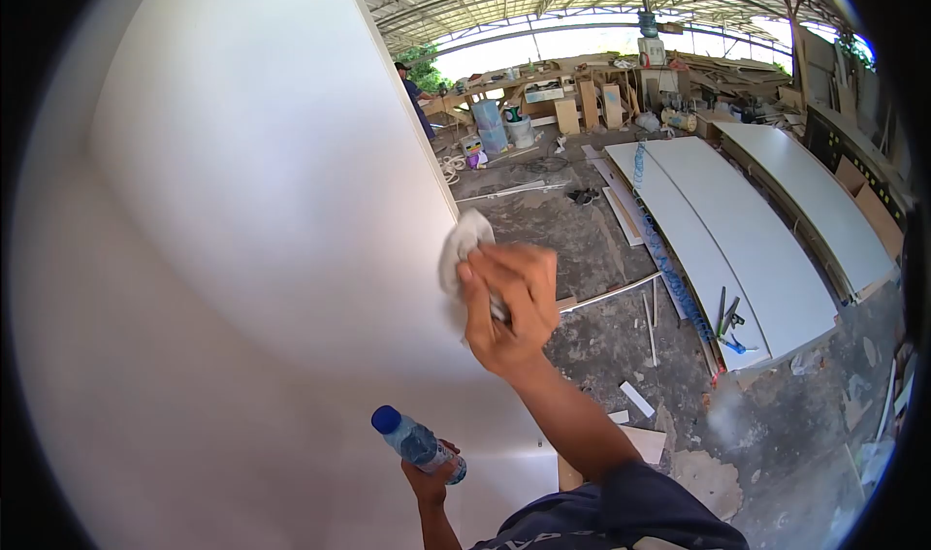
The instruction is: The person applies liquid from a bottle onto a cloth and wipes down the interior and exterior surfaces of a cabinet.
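Observation:
My right hand (514,303) is closed round a crumpled whitish cloth (467,240), which lies at the front edge of a tall white panel (272,143). Whether the cloth presses on the panel or just hovers by it, I cannot tell. Lower down, my left hand (430,477) grips a clear plastic bottle (417,443) with a blue cap, tilted to the left. White surfaces curve around the bottle on the left and below. The left fingers are partly hidden behind the bottle.
On the right lie long white boards (727,240) with a blue coiled hose (669,269) and a blue-tipped air tool (737,345). Offcuts (637,400) are scattered over the concrete floor (582,356). A person (419,99) stands by a cluttered workbench (485,86) at the back.

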### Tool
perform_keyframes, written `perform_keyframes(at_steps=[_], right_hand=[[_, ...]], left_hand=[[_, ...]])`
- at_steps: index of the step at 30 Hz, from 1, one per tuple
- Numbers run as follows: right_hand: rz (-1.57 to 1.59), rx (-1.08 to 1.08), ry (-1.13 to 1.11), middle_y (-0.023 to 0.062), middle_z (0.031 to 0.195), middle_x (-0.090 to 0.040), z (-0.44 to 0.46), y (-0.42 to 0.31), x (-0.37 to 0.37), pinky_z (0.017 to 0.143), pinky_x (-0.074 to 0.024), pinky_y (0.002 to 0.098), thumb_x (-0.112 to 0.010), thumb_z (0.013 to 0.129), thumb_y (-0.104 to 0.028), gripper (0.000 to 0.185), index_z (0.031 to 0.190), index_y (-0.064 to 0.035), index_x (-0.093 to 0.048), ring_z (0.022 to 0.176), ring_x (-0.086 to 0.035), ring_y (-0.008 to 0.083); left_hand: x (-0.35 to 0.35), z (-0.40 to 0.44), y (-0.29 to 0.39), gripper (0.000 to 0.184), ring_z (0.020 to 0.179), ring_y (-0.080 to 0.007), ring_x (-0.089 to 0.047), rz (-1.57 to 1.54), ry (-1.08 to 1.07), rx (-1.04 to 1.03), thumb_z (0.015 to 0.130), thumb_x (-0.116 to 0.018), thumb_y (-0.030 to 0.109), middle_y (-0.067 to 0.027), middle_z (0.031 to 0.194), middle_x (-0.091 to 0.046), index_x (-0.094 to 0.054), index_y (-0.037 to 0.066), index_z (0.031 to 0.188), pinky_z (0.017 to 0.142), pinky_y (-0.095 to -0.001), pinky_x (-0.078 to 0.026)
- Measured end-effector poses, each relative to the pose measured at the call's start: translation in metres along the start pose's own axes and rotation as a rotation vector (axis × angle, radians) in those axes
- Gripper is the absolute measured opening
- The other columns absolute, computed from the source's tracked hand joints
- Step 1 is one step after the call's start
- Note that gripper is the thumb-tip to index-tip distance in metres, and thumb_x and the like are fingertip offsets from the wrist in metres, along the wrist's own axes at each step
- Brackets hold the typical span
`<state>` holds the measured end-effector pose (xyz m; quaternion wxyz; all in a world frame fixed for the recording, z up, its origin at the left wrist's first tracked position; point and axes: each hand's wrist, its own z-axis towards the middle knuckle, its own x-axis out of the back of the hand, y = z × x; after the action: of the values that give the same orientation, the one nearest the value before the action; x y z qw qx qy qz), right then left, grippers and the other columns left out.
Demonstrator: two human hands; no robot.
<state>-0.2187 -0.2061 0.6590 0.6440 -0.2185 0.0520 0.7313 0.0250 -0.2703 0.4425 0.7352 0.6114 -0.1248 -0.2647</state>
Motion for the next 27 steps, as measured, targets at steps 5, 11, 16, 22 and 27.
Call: perform_keyframes(at_steps=[5,11,16,22,27], right_hand=[[0.119,-0.27,-0.056,0.0139,0.098,-0.067,-0.071,0.003,0.034,0.072,-0.0511,0.0337,-0.077,0.079,0.008,0.015,0.093,0.0043,-0.071,0.084,-0.063,0.0256],[0.447,-0.328,-0.003,0.0102,0.087,-0.067,0.044,0.003,-0.011,0.071,-0.0491,0.0288,-0.075,0.078,0.008,0.013,0.088,0.0004,-0.072,0.079,-0.063,0.0187],[0.488,-0.325,0.051,0.0091,0.087,-0.067,0.047,0.0,-0.017,0.072,-0.0479,0.0276,-0.072,0.075,0.011,0.014,0.082,0.0003,-0.069,0.078,-0.063,0.016],[0.361,-0.428,0.058,0.0083,0.082,-0.059,-0.011,-0.005,0.01,0.058,-0.0465,0.0266,-0.072,0.067,0.011,0.017,0.075,-0.0004,-0.062,0.067,-0.061,0.0154],[0.434,-0.311,0.062,0.008,0.081,-0.06,0.066,-0.002,-0.029,0.064,-0.0451,0.0266,-0.071,0.069,0.011,0.016,0.074,0.0001,-0.06,0.071,-0.058,0.0148]], left_hand=[[0.006,-0.004,-0.004,0.056,0.082,-0.0279,-0.072,0.0,0.006,0.01,0.061,-0.08,0.006,-0.0133,0.087,-0.069,-0.057,0.002,0.112,0.079,-0.0425,-0.058],[-0.001,0.0,-0.001,0.058,0.082,-0.0278,-0.071,0.048,0.005,-0.054,0.061,-0.081,0.007,-0.0131,0.088,-0.069,-0.057,0.003,0.113,0.079,-0.0422,-0.058],[0.0,0.004,-0.003,0.058,0.083,-0.0279,-0.072,0.038,-0.004,-0.064,0.061,-0.081,0.006,-0.0134,0.088,-0.07,-0.057,0.002,0.113,0.079,-0.0415,-0.058],[0.002,0.003,0.001,0.056,0.083,-0.0277,-0.072,0.049,-0.004,-0.054,0.061,-0.08,0.004,-0.0135,0.087,-0.07,-0.057,0.002,0.112,0.079,-0.0417,-0.058],[0.003,0.003,-0.004,0.055,0.084,-0.0281,-0.072,0.054,-0.007,-0.066,0.061,-0.079,0.003,-0.0134,0.087,-0.07,-0.057,0.001,0.112,0.08,-0.0428,-0.058]])
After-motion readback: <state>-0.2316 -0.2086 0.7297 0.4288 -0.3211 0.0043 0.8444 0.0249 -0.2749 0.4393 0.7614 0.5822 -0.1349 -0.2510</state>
